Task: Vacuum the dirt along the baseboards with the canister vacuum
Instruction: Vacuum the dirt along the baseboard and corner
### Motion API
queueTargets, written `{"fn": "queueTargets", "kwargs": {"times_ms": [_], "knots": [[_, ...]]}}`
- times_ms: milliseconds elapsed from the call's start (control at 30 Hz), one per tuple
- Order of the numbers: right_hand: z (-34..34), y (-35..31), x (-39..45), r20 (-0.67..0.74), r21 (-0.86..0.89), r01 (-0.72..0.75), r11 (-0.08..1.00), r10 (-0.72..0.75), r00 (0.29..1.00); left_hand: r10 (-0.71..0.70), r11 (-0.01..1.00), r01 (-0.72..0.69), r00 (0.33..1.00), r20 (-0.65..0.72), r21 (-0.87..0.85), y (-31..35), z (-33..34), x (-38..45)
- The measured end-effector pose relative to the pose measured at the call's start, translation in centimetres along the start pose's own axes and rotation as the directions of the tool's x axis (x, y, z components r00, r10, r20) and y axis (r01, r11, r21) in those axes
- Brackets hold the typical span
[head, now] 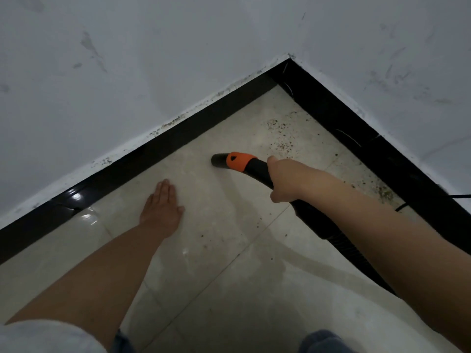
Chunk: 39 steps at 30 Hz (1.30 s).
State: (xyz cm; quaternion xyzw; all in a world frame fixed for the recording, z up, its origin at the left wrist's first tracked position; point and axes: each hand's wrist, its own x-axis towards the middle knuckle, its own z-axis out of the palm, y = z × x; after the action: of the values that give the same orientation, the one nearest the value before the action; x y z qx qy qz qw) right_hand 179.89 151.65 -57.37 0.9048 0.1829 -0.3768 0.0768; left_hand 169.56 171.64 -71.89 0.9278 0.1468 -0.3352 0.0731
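My right hand (285,179) grips the black vacuum hose handle (257,169) just behind its orange collar (238,161). The black nozzle tip (218,160) points left, low over the beige floor tiles. My left hand (161,207) lies flat on the floor with fingers straight, below and left of the nozzle. Brown dirt specks (279,135) are scattered on the tile toward the corner, and more dirt (382,191) lies along the right black baseboard (369,138). The left black baseboard (158,149) runs to the corner. The ribbed hose (339,240) passes under my right forearm.
Two white, scuffed walls meet at the corner (289,58). A thin black cord (402,206) lies by the right baseboard. Tile grout lines cross the floor. My knees in dark fabric show at the bottom edge (323,340).
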Motion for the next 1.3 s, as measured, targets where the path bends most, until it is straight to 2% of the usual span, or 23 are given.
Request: {"fn": "queueTargets", "kwargs": {"times_ms": [167,400,700,900,967,1100,1200,1300], "knots": [[0.3,-2.9,1.4,-0.040,0.070,0.072,0.995,-0.069,0.997,-0.020,1.000,0.020,1.000,-0.023,-0.017,-0.1,0.6,-0.5],[0.2,-5.5,0.7,0.038,-0.033,0.170,0.985,-0.169,0.985,-0.094,0.995,0.092,0.995,-0.041,-0.035,-2.4,0.2,-0.6],[0.2,-3.4,-2.5,0.138,-0.157,0.151,0.976,-0.130,0.982,-0.093,0.994,0.091,0.995,-0.025,-0.059,-2.8,-0.1,-0.4],[1.4,-5.6,-1.6,0.060,-0.039,0.212,0.977,-0.209,0.976,-0.116,0.993,0.116,0.993,-0.019,-0.023,-3.0,-0.1,-1.0],[0.5,-5.3,-0.3,0.005,0.024,0.160,0.987,-0.160,0.987,-0.112,0.994,0.111,0.994,-0.020,-0.007,-2.8,-0.4,-1.0],[-1.9,-1.2,1.7,-0.086,0.150,-0.032,0.988,0.045,0.995,-0.080,0.997,0.081,0.996,-0.023,0.006,-1.2,-1.7,-0.5],[-2.6,2.7,1.7,-0.073,0.180,-0.129,0.975,0.144,0.987,-0.044,0.999,0.044,0.999,-0.028,-0.003,0.5,-2.1,-0.1],[-2.6,5.2,0.9,-0.012,0.124,-0.149,0.981,0.151,0.988,-0.003,1.000,0.003,0.999,-0.039,-0.004,2.5,-2.1,0.2]]}}
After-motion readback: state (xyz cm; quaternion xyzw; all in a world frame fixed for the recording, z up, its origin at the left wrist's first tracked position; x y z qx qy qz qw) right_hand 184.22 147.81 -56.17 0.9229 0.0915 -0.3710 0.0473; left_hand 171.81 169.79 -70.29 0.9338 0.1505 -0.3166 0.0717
